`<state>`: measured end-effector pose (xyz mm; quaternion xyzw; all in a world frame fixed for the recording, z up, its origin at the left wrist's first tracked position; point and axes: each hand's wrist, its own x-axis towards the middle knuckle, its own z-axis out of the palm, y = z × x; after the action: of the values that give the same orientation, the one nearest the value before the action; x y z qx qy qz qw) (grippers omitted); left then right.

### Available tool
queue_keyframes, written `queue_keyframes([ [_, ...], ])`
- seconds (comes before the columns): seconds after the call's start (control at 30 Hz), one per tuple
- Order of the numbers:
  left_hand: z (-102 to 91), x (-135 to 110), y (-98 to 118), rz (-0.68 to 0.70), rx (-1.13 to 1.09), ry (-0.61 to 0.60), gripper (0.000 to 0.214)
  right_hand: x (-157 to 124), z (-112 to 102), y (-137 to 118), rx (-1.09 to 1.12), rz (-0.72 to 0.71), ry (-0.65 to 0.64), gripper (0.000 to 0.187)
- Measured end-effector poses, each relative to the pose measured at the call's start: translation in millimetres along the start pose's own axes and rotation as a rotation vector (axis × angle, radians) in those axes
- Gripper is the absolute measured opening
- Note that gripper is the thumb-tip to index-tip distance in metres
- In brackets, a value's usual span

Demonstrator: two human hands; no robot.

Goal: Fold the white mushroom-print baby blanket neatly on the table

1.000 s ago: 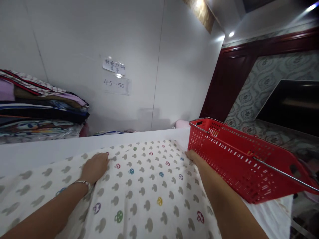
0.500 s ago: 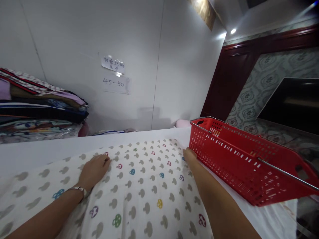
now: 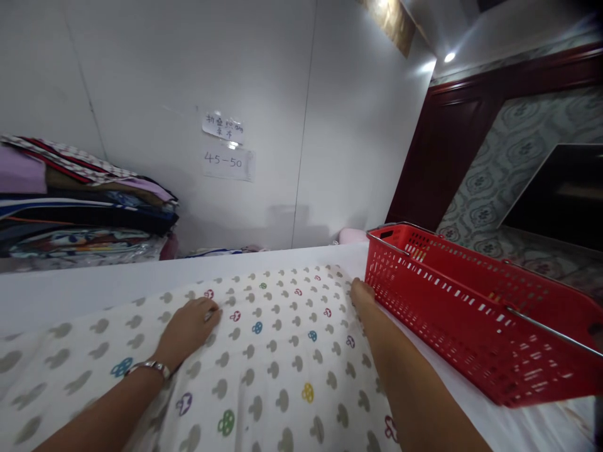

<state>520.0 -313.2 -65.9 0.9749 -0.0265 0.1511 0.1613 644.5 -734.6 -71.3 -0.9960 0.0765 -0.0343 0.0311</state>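
Note:
A white cloth (image 3: 282,351) printed with grey and coloured mushrooms lies spread over the white table, with a fold line running down its left part. My left hand (image 3: 191,323) rests palm down on the cloth near that fold, fingers loosely bent and a ring showing; a bracelet circles the wrist. At the cloth's far right edge, my right hand (image 3: 362,295) is closed around the border, its fingertips mostly hidden. The back of that hand is close beside the red basket's near corner.
A red plastic basket (image 3: 438,301) with metal handles stands on the table (image 3: 264,258) at the right. Folded fabrics are stacked in a pile (image 3: 85,201) at the far left. Paper signs (image 3: 228,164) hang on the grey wall behind. A pink item (image 3: 352,235) shows beyond the table's back edge.
The view has shifted slightly, so the scene sits a little further right. Both hands keep nearly the same places on the cloth, which lies much as before.

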Motion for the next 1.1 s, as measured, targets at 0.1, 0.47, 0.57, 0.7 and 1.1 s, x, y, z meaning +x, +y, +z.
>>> queue_keyframes([
  [0.1,-0.3,-0.6,2.1,0.007,0.02,0.005,0.033,-10.0,-3.7,-11.5,-0.033,-0.026,0.066,0.026],
  [0.47,-1.7,-1.2,5.8,-0.006,0.035,-0.013,0.037,7.6,16.3,-37.8,0.094,-0.285,-0.079,0.064],
  [0.57,-0.8,-0.4,4.5,-0.003,0.018,-0.006,0.04,8.9,13.8,-37.0,0.109,-0.285,-0.088,0.063],
  [0.7,-0.8,-0.4,3.0,0.0,0.016,-0.018,0.04,-17.4,9.9,-35.8,0.124,-0.3,-0.073,0.063],
  [1.1,-11.4,5.9,7.3,0.009,0.071,-0.192,0.05,-93.3,-8.4,9.1,0.178,-0.285,-0.195,0.066],
])
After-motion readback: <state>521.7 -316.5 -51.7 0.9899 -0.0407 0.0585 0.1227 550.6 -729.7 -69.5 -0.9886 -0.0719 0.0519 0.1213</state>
